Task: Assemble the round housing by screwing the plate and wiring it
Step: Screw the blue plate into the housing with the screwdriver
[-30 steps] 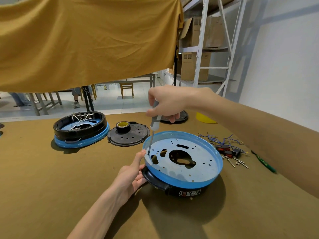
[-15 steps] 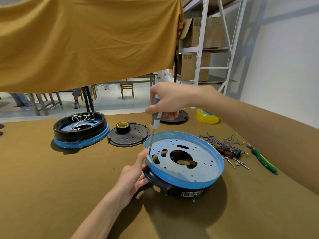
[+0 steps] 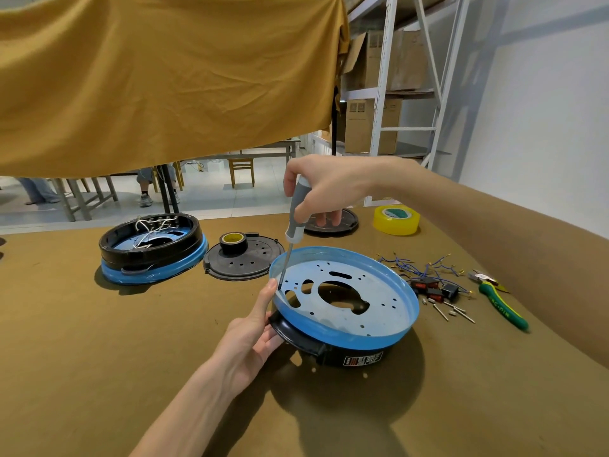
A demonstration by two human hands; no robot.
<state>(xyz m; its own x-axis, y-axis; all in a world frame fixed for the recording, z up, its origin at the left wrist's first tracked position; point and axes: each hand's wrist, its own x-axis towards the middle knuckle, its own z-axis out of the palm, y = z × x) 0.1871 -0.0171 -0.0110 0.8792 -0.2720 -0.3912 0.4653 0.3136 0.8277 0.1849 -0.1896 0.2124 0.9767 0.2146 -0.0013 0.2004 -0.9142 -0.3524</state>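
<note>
Screwdriver (image 3: 294, 225) down on the plate (image 3: 349, 298), mid frame

Right hand (image 3: 324, 189) has its fingers wrapped round the grey handle, shaft nearly upright, tip sitting at the plate's left edge. Left hand (image 3: 250, 338) cups the round housing (image 3: 346, 344) at its left rim, thumb up against the blue lip right beside the tip. Off to the right on the brown table (image 3: 99, 357): blue wires (image 3: 418, 267), loose screws (image 3: 451, 311), green pliers (image 3: 501, 301). Yellow tape roll (image 3: 396, 220) sits upper right, a second housing (image 3: 151, 249) and black lid (image 3: 244, 258) upper left.
</note>
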